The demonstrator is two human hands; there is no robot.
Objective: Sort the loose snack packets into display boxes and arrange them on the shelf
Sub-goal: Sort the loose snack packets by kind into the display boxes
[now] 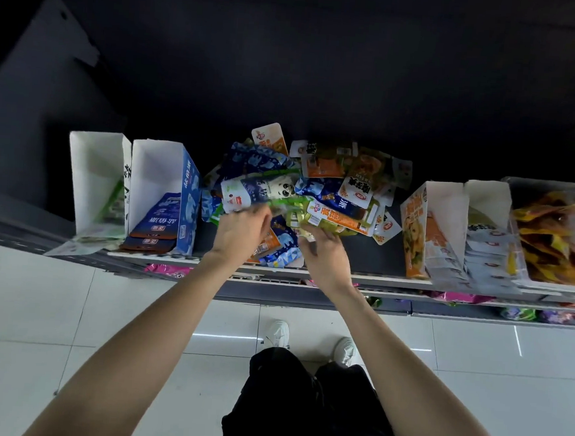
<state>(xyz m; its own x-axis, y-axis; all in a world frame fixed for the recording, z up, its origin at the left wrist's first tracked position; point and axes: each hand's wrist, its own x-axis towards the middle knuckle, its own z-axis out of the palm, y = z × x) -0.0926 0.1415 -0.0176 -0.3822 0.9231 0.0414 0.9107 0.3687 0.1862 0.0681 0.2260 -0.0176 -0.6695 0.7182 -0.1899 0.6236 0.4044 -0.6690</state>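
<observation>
Both hands, left (241, 230) and right (324, 251), outstretched over the packet pile (315, 192), grips blurred, indeterminable.

The fingertips of the left hand (241, 230) are smeared by motion blur where they meet the pile of loose packets (312, 189), so whether they pinch a packet or only touch it cannot be told. The right hand (324, 254) covers the packets beneath its palm, and its finger ends are blurred too — its grip is unclear. Lower packets in the pile are buried under upper ones. The clear tub (557, 233) at far right is cut off by the picture's edge. The lower shelf (461, 298) shows only slivers of pink and green wrappers — the rest is hidden under the upper shelf's lip. The shelf's back is lost in darkness.
</observation>
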